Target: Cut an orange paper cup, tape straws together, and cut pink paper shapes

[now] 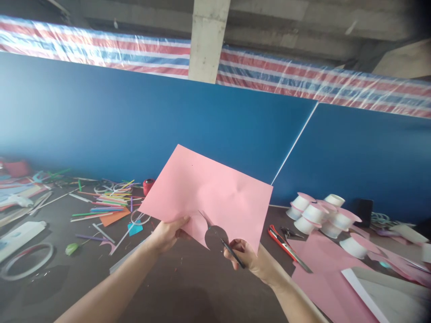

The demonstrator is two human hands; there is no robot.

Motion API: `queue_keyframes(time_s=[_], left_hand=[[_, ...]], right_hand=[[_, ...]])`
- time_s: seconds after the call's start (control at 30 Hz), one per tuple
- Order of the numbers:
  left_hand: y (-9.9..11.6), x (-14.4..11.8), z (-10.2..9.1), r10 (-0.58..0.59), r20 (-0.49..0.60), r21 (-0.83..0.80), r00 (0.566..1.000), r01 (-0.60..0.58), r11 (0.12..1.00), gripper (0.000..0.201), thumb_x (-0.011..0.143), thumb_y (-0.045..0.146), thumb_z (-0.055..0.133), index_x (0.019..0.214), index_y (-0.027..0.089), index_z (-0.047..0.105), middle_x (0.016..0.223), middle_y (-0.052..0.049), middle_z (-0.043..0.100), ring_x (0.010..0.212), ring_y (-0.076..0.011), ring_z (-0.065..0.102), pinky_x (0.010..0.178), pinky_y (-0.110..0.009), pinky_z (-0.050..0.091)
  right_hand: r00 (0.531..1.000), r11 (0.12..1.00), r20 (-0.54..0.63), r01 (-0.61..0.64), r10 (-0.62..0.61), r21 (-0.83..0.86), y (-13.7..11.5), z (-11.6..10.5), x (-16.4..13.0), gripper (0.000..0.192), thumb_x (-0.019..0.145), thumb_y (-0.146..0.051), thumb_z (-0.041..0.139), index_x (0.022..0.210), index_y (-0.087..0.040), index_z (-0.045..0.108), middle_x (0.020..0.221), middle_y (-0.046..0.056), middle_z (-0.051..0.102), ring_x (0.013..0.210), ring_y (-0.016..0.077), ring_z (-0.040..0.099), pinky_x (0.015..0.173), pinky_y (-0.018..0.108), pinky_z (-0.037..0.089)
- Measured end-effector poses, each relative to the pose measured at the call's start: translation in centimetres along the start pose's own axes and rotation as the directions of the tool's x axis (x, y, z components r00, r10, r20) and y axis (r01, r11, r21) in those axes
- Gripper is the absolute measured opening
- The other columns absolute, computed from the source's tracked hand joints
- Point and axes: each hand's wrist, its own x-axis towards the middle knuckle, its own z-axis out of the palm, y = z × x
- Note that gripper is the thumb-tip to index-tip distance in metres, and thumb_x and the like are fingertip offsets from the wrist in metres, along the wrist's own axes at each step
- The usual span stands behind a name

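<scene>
Head view: left hand pinches the pink paper, which is at 11 o'clock from right hand, grasping scissors pointing roughly that way, with their tips nearer to the left hand.

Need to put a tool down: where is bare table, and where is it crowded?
Largest patch: the dark table between the left forearm and right forearm, below the pink sheet, bar tiny specks. A smaller one lies between left forearm and white ring. Crowded: coloured sticks, back left; cups, red knife and pink paper, right.
</scene>
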Motion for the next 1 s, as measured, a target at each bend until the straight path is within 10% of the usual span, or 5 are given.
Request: queue_keyframes(time_s=[0.37, 1.0], left_hand=[[0.8, 0.1, -0.2, -0.017, 0.043, 0.020, 0.999, 0.017, 1.000, 0.026, 0.068, 0.031, 0.061, 0.088, 0.014, 0.061, 0.079, -0.007, 0.063, 0.066, -0.0166, 0.058, 0.048, -0.023, 0.046], [2.0, 0.6, -0.6, -0.051, 0.089, 0.148, 0.995, 0.037, 0.988, 0.026, 0.068, 0.031, 0.061, 0.090, 0.018, 0.062, 0.082, -0.007, 0.065, 0.071, -0.0213, 0.059, 0.050, -0.025, 0.048]], right_hand=[[0.978, 0.983, 0.106, 0.183, -0.182, 0.000, -0.8, -0.8, -0.7, 0.031, 0.073, -0.043, 0.055, 0.071, -0.013, 0.060, 0.057, 0.001, 0.052, 0.050, 0.0093, 0.047, 0.050, 0.021, 0.037], [0.979, 0.979, 0.138, 0.168, -0.151, -0.118, -3.1, -1.4, -1.3, 0.035, 0.069, -0.049, 0.057, 0.067, -0.014, 0.057, 0.058, 0.000, 0.053, 0.048, 0.0092, 0.048, 0.049, 0.022, 0.040]])
